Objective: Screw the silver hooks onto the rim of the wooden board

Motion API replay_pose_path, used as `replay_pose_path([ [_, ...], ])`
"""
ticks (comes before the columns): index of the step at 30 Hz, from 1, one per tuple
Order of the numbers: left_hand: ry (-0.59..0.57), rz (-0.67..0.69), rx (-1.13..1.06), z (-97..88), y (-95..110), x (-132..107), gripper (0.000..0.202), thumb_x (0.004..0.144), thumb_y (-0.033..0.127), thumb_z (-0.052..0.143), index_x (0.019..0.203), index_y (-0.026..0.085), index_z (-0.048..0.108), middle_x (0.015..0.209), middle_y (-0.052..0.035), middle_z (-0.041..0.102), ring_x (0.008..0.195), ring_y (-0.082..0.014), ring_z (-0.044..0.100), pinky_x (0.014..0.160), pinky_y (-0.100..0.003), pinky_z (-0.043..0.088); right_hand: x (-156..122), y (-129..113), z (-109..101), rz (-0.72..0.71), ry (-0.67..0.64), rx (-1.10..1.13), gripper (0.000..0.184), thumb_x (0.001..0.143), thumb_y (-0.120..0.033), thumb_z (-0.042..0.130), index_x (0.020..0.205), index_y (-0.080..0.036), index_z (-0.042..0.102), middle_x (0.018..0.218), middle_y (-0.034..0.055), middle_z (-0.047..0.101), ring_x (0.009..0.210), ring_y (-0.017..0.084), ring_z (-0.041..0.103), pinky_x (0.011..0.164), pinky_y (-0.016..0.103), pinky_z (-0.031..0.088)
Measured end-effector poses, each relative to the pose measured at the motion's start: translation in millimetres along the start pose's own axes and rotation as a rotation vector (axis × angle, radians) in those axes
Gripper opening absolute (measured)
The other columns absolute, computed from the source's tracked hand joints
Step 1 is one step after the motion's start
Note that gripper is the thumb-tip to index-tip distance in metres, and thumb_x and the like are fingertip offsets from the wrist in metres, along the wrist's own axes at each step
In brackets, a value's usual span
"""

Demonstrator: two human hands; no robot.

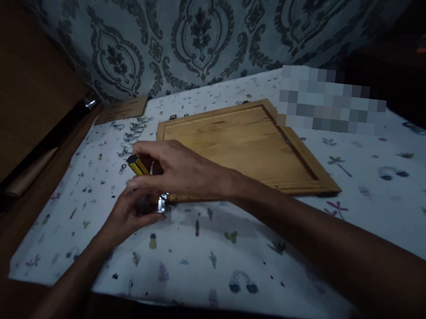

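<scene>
My right hand (174,168) is closed round a screwdriver with a yellow and black handle (138,165), held at the near left corner of a wooden panel (245,142). Just below it, my left hand (131,214) pinches a small shiny metal fitting (161,204) against that corner. The panel lies flat on a white patterned cloth (226,252). The screwdriver's tip is hidden under my hands.
Several small metal fittings (132,133) lie in a row on the cloth left of the panel. A brown cardboard piece (122,110) lies behind them. A patterned curtain (196,31) hangs at the back. A wooden surface (9,107) rises on the left.
</scene>
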State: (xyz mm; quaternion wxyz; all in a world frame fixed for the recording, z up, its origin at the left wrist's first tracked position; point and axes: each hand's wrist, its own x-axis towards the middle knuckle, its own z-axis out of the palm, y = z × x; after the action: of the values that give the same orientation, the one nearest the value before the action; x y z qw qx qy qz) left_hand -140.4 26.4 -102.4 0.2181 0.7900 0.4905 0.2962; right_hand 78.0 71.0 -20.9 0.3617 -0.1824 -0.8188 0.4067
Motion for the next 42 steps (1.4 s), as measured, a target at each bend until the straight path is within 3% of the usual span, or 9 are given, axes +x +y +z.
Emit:
replay_pose_path([
  [3,-0.006,0.039,-0.003,0.0,-1,0,0.035,0.073,0.042,0.085,0.102,0.025,0.074,0.113,-0.0063,0.065,0.113,-0.0300,0.060,0.099,-0.047,0.051,0,2,-7,0.006,-0.144,0.114,0.018,0.089,-0.014,0.062,0.079,-0.019,0.048,0.070,-0.0064,0.047,0.066,0.010,0.046,0.061,0.023,0.036],
  [5,-0.002,0.063,-0.013,0.2,-2,0,0.034,0.073,0.042,0.085,0.101,0.025,0.074,0.114,-0.0064,0.064,0.116,-0.0301,0.059,0.101,-0.047,0.050,0,4,-8,0.009,-0.180,0.157,0.024,0.091,-0.015,0.060,0.073,-0.019,0.045,0.066,-0.0067,0.045,0.063,0.009,0.046,0.059,0.022,0.036],
  [9,0.013,0.054,-0.002,0.6,-3,-1,0.034,0.073,0.041,0.085,0.101,0.026,0.075,0.110,-0.0059,0.065,0.110,-0.0295,0.062,0.096,-0.046,0.053,0,10,-1,-0.037,-0.055,0.067,0.037,0.090,-0.019,0.065,0.065,-0.020,0.037,0.061,-0.0077,0.038,0.059,0.009,0.038,0.057,0.024,0.029],
  [17,-0.022,-0.016,-0.010,0.9,-2,-1,0.037,0.073,0.040,0.084,0.103,0.020,0.075,0.104,-0.0077,0.070,0.101,-0.0297,0.065,0.093,-0.046,0.053,0,11,13,-0.074,0.077,-0.114,0.032,0.090,-0.027,0.068,0.075,-0.021,0.040,0.069,-0.0064,0.043,0.066,0.011,0.040,0.062,0.027,0.027],
  [23,0.020,0.047,0.004,0.9,-3,0,0.038,0.072,0.041,0.085,0.105,0.024,0.074,0.107,-0.0070,0.067,0.106,-0.0294,0.063,0.097,-0.048,0.052,-1,2,-1,0.027,-0.049,-0.048,0.028,0.090,-0.025,0.065,0.074,-0.021,0.042,0.066,-0.0064,0.043,0.064,0.011,0.039,0.059,0.026,0.029],
  [26,0.001,0.013,-0.048,1.0,-4,-1,0.040,0.074,0.044,0.084,0.105,0.022,0.073,0.110,-0.0084,0.065,0.110,-0.0304,0.061,0.101,-0.051,0.050,-1,-2,-7,0.036,-0.147,0.015,0.013,0.092,-0.023,0.063,0.085,-0.018,0.053,0.068,-0.0061,0.050,0.063,0.011,0.044,0.058,0.025,0.033],
  [31,-0.017,-0.027,-0.073,1.0,-2,-2,0.038,0.075,0.046,0.082,0.104,0.022,0.073,0.106,-0.0076,0.065,0.104,-0.0290,0.063,0.093,-0.047,0.054,0,0,-11,0.028,-0.273,0.150,0.004,0.093,-0.014,0.061,0.090,-0.013,0.060,0.071,-0.0048,0.054,0.062,0.009,0.049,0.059,0.023,0.037],
  [36,0.003,0.003,-0.018,0.1,1,-1,0.036,0.072,0.044,0.085,0.100,0.024,0.075,0.105,-0.0062,0.065,0.107,-0.0292,0.061,0.096,-0.046,0.053,0,3,-6,0.001,-0.162,0.056,0.025,0.094,-0.020,0.063,0.072,-0.016,0.051,0.062,-0.0063,0.047,0.061,0.010,0.045,0.059,0.024,0.031],
  [42,-0.017,-0.087,-0.142,3.1,-2,-3,0.045,0.072,0.047,0.084,0.105,0.019,0.073,0.103,-0.0081,0.068,0.098,-0.0279,0.065,0.090,-0.045,0.055,3,8,7,-0.134,-0.029,-0.083,0.039,0.092,-0.023,0.068,0.069,-0.020,0.036,0.065,-0.0074,0.042,0.064,0.010,0.042,0.064,0.026,0.029],
])
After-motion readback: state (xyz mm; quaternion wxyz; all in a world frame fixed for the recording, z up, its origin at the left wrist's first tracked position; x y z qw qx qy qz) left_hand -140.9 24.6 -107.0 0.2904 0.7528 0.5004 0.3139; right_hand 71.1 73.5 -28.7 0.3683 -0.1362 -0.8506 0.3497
